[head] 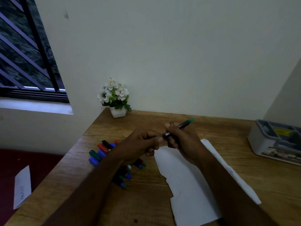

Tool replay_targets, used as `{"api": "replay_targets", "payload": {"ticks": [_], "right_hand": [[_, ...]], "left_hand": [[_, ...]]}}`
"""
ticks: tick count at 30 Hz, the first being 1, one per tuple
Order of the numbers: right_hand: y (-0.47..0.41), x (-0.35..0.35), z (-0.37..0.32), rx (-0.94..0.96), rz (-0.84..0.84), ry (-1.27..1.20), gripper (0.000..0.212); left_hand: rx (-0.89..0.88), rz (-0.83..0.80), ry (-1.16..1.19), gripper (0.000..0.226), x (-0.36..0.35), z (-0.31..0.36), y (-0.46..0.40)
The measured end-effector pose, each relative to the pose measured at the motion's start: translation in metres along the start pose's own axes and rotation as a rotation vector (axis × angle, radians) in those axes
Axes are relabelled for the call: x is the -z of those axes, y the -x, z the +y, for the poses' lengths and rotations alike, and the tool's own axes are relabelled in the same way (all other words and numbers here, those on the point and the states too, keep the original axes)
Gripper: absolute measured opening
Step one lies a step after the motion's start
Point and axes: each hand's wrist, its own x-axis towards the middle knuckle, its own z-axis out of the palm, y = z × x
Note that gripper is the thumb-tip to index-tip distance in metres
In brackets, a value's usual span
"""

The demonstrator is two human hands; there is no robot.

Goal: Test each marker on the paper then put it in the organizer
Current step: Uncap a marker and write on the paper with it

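Along the wall, a wooden desk [162, 201] takes up most of the lower view, w/ a barred window [27, 59] up left. On it, centre-right, lies a white sheet of paper [187, 185], torn along its near-left edge, partly under the right forearm; it runs diagonally from mid-desk toward the near right. At the far right edge sits a grey organizer [267, 141] w/ open compartments on top, well apart from the hands. Back corner by the wall: small white pot of white flowers [114, 97]. Left of the paper, a loose pile of markers [104, 152], caps blue, green, red, black, lying flat, partly hidden under the left forearm. Off the desk at lower left, a folded paper slip [22, 188] on a dark red surface. Both hands meet above the far end of the paper. Right hand [182, 141] has fingers curled round the barrel of a black marker w/ teal end [184, 124], teal end pointing up-right, away from the person. Left hand [143, 141] is curled too, thumb and fingers pinching the marker's near end; can't tell if that's the cap or the tip.
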Motion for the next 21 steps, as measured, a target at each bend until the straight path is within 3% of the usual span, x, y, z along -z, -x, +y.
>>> {"api": "replay_targets", "payload": {"ticks": [4,11,16,18,21], "right_hand": [[0.001,0.002,0.001,-0.026,-0.048,-0.009,0.028],[0.004,0.005,-0.003,-0.048,-0.104,-0.038,0.030],[0.003,0.016,-0.015,-0.032,0.000,-0.273,0.029],[0.002,0.025,-0.019,0.041,0.036,-0.326,0.030],[0.000,0.032,-0.016,0.083,0.051,-0.357,0.023]], "left_hand": [[-0.019,-0.101,0.058,0.038,-0.001,0.001,0.003],[0.003,-0.124,0.053,0.021,0.005,-0.004,0.004],[0.048,-0.240,0.210,0.047,0.010,0.001,0.010],[0.078,-0.204,0.122,0.049,0.011,0.000,0.010],[0.085,-0.001,-0.137,0.026,0.010,-0.002,0.002]]}}
